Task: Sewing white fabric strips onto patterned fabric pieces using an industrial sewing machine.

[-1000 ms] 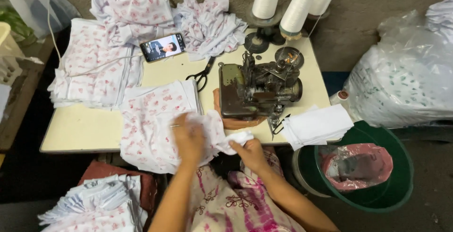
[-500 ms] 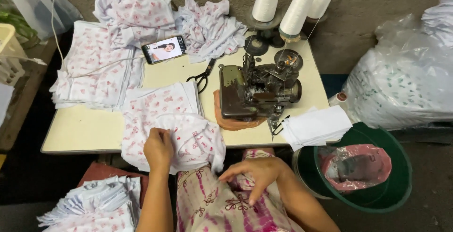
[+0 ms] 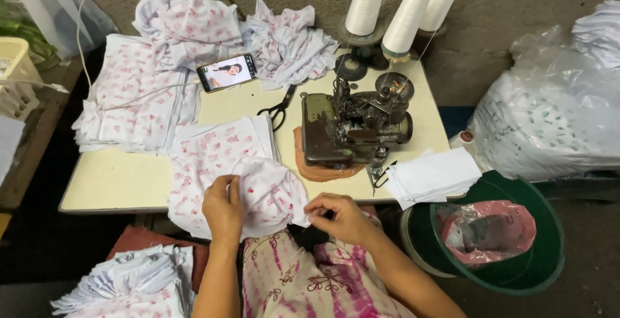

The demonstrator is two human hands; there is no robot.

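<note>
Both hands (image 3: pixel 223 207) on printed cloth piece (image 3: pixel 271 195)

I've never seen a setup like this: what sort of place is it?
Most likely a small garment-sewing workshop: an old sewing machine on the table, big thread cones behind it, and stacks of printed fabric pieces.

Only one screen here: a smartphone (image 3: pixel 227 73) lying flat at the back of the cream table (image 3: pixel 116 182), tilted a bit, black frame, lit up with a picture of a person, sitting between the piles of printed cloth. For packaging, there's a big clear plastic sack (image 3: pixel 549 117) stuffed with white fabric on the floor at the right, and a pink plastic bag (image 3: pixel 491 231) scrunched inside the green bucket (image 3: pixel 542 273) just below it. Can't spot any labels or signs.
</note>
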